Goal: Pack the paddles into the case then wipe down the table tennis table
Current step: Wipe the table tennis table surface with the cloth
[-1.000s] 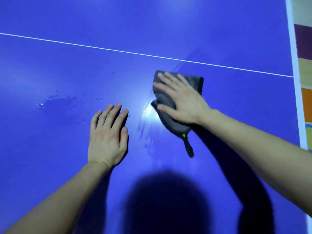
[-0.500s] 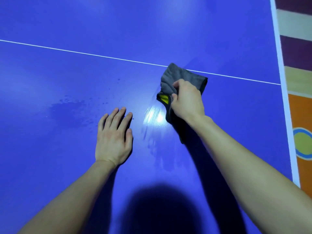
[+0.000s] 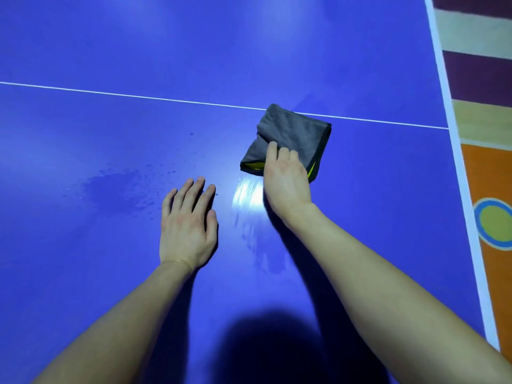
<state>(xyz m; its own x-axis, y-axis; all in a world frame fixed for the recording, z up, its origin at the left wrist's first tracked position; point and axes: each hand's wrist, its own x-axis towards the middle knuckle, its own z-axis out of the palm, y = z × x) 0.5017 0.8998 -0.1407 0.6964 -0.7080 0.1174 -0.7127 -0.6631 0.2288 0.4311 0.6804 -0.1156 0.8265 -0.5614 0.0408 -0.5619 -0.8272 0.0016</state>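
Observation:
A folded grey cloth [image 3: 293,131] with a yellow underside lies on the blue table tennis table [image 3: 110,51], just below the white centre line [image 3: 110,94]. My right hand [image 3: 285,178] rests on the cloth's near edge with the fingers curled over it. My left hand [image 3: 188,223] lies flat on the table with fingers spread, empty, to the left of the cloth. A wet patch [image 3: 119,187] with small drops shows left of my left hand. A shiny wiped streak [image 3: 249,195] sits between the hands. No paddles or case are in view.
The table's white right edge line [image 3: 454,162] runs down the right side. Beyond it lies a striped, coloured floor mat [image 3: 487,176]. My head's shadow [image 3: 277,345] falls on the near part of the table.
My right hand went from flat on the spread cloth to gripping its near edge, and the cloth is now folded with its yellow side showing. The left hand stayed put.

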